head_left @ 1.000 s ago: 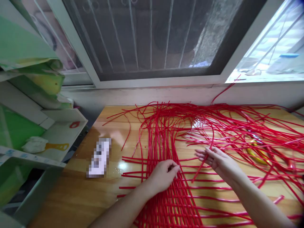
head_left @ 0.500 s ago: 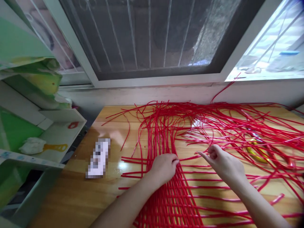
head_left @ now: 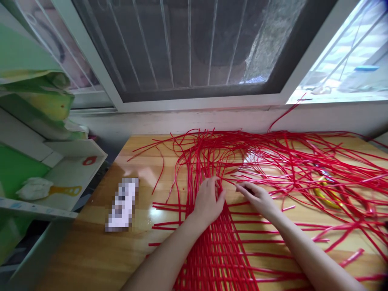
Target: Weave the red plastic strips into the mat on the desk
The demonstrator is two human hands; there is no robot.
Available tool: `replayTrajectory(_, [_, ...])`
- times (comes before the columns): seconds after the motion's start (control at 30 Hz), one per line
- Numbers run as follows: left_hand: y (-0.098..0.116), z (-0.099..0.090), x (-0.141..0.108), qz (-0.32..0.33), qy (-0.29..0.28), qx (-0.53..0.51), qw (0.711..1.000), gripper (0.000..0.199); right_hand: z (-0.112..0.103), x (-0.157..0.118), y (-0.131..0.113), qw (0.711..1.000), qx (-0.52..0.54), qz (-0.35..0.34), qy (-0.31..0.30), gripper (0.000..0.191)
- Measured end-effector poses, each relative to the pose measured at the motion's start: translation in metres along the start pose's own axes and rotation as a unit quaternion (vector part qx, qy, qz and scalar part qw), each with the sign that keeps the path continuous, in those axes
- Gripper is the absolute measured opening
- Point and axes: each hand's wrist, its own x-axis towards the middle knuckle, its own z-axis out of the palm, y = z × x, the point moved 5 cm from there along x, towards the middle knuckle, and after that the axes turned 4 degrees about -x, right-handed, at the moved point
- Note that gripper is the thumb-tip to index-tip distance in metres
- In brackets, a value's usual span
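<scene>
A red woven panel (head_left: 221,258) was laid on the wooden table (head_left: 91,242), its long strands (head_left: 188,178) crossed by crosswise strands (head_left: 266,255) whose ends were spread to both sides. The left hand (head_left: 209,202) was placed over the upper part of the weave, its fingers bent among the long strands and its thumb held a little apart; whether a strand was gripped could not be told. The right hand (head_left: 256,198) was held just right of the weave, thumb and forefinger brought close together; what, if anything, was pinched there could not be made out. Loose red strands (head_left: 248,139) were heaped along the far edge, and a yellow-handled tool (head_left: 325,198) was partly covered by them
</scene>
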Motion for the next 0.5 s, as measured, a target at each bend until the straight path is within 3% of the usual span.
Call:
replayTrajectory(0.2, [-0.005, 0.02, -0.009, 0.038, -0.071, 0.097, 0.992, 0.025, 0.007, -0.007, 0.007, 1.0, 0.003, 0.009, 0.009, 0.025])
replayTrajectory(0.5, [-0.013, 0.02, -0.009, -0.004, -0.032, 0.128, 0.991, 0.023, 0.008, -0.01, 0.01, 0.999, -0.015, -0.01, -0.044, 0.017])
